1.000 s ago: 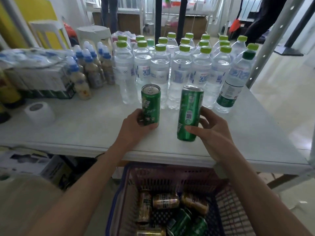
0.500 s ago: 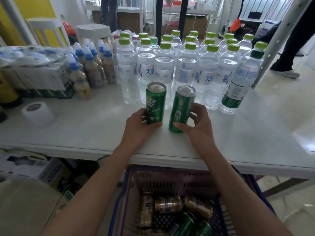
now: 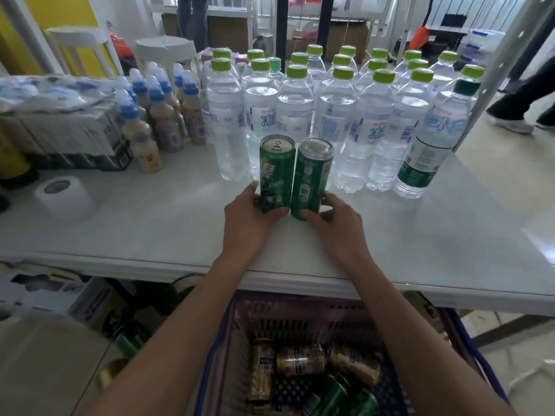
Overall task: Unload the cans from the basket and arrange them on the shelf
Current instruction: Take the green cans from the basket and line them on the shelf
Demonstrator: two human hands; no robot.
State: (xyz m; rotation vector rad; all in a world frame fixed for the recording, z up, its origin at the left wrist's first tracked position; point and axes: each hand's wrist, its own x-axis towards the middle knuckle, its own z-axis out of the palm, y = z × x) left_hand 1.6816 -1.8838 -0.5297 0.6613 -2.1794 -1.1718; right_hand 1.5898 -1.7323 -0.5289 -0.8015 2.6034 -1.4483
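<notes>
Cans on shelf: two slim green cans stand upright, side by side and touching or nearly so, on the white shelf surface (image 3: 420, 235), just in front of the row of water bottles (image 3: 339, 121).
Left can (image 3: 274, 175): pull-tab end up; left hand (image 3: 247, 220) wraps its lower part, thumb on the near face, grip closed around it.
Right can (image 3: 310, 180): plain end showing on top, so likely upside down; right hand (image 3: 336, 226) holds its base, fingertips curled on the near side, grip closed around it.
Basket (image 3: 300, 319): at 6 o'clock, below the shelf edge; gold cans (image 3: 300, 360) and further green cans (image 3: 330, 394) lie on their sides inside.
Handling, judged: rigid thin metal, smooth and a little slippery; probably full, so moderately heavy; walls dent if squeezed hard.
Where to hold: around the mid-body with fingers and thumb opposed; tall, narrow shape tips easily, so set the base flat before letting go.
Neighbours: small blue-capped bottles (image 3: 156, 115) at 10 o'clock, tissue roll (image 3: 64, 195) at 9 o'clock, well apart.
Risk: nudging the bottles behind.
</notes>
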